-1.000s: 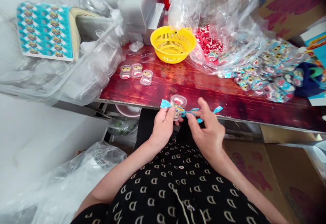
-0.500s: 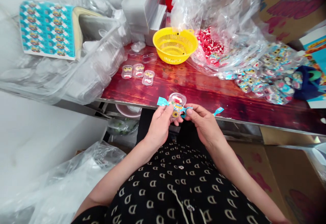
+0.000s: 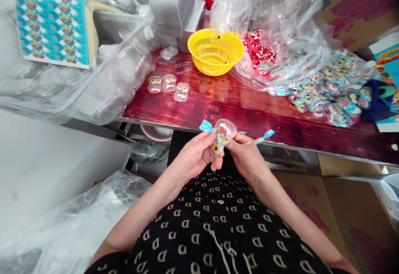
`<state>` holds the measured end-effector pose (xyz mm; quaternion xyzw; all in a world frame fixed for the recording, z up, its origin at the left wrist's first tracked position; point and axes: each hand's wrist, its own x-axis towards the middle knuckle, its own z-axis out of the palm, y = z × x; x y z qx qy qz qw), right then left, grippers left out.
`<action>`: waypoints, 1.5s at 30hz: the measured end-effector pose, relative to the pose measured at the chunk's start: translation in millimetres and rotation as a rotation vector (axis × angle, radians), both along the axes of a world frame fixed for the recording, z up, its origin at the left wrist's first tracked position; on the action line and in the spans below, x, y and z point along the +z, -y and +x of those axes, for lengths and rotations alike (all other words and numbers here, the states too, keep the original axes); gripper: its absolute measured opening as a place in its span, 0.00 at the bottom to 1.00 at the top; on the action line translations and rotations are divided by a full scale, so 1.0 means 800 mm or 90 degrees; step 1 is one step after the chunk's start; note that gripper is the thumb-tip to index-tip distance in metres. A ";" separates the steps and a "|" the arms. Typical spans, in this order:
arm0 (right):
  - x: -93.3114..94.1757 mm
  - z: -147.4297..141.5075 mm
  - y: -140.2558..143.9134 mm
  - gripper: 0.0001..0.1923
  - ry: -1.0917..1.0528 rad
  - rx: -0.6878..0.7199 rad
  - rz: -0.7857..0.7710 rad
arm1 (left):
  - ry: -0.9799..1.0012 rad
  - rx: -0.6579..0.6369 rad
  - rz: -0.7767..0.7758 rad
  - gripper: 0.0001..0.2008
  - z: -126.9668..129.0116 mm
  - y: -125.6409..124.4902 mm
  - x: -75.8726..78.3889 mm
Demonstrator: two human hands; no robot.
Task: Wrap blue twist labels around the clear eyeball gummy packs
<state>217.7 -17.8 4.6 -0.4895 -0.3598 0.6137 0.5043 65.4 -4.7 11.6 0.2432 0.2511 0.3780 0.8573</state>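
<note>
Change since the earlier frames: our two hands have drawn closer together and slightly lower, towards our lap; the right hand, open-fingered and apart a second ago, now presses against the capsule.
Left hand: our left hand (image 3: 195, 157) is curled around the small clear plastic capsule (image 3: 222, 134), thumb and fingers pinching its lower left side.
Right hand: our right hand (image 3: 246, 154) grips the same capsule from the right, fingers closed on its edge.
Capsule position: held in the air between both hands, just in front of the near edge of the dark red wooden table (image 3: 249, 112), above our black patterned clothing (image 3: 212, 228).
Capsule appearance: a rounded, see-through shell, tilted, with red and white candy showing in its upper half and a yellow piece lower down; a bright blue printed sticker strip (image 3: 264, 135) crosses its middle, the loose ends sticking out left and right past our fingers.
On the table, left: three similar clear filled capsules (image 3: 169, 86) lie close together, well apart from our hands.
Table, centre: a round yellow plastic basket (image 3: 215, 52) stands further back.
Table, right: a crumpled clear plastic bag (image 3: 274, 28) holds red and white sweets, and beside it lies a heap of finished blue-stickered capsules (image 3: 330, 95).
Far left: a sheet of blue printed stickers (image 3: 51, 30) leans on stacked clear plastic trays.
</note>
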 end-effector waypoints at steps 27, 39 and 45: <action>0.021 -0.002 0.010 0.20 -0.024 0.145 -0.044 | -0.090 -0.152 0.159 0.21 -0.019 0.015 0.013; 0.011 0.000 0.017 0.12 0.121 -0.063 0.064 | -0.360 0.156 0.268 0.19 -0.004 0.015 -0.005; 0.010 -0.003 0.016 0.12 0.146 -0.085 0.080 | -0.273 0.262 0.201 0.12 -0.007 0.013 0.003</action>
